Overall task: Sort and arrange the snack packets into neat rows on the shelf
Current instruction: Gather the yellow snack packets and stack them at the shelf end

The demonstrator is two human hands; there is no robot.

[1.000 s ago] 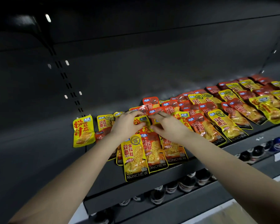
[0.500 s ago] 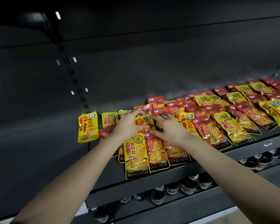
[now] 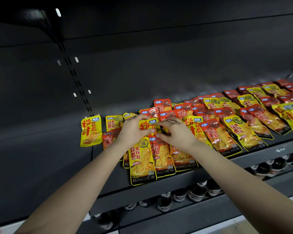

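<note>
Many yellow and red snack packets lie overlapping on a dark shelf (image 3: 189,179). Between my hands is a small yellow packet (image 3: 147,124) with red characters. My left hand (image 3: 133,130) curls round its left side, thumb below and fingers over the top. My right hand (image 3: 175,130) pinches its right edge with curled fingers. In front of my hands lie a yellow KONCHEW packet (image 3: 141,160) hanging over the shelf edge and a red packet (image 3: 161,155) beside it. A lone yellow packet (image 3: 90,130) lies at the left end of the row.
More red and yellow packets (image 3: 254,115) spread to the right along the shelf. Dark bottles (image 3: 194,193) stand on the lower shelf below. The shelf's back wall (image 3: 142,65) and a slotted upright (image 3: 74,76) rise behind. Bare shelf lies left of the lone packet.
Both hands stay together over the pile and have closed tighter on the small yellow packet, now more exposed between them. The view has shifted slightly.
</note>
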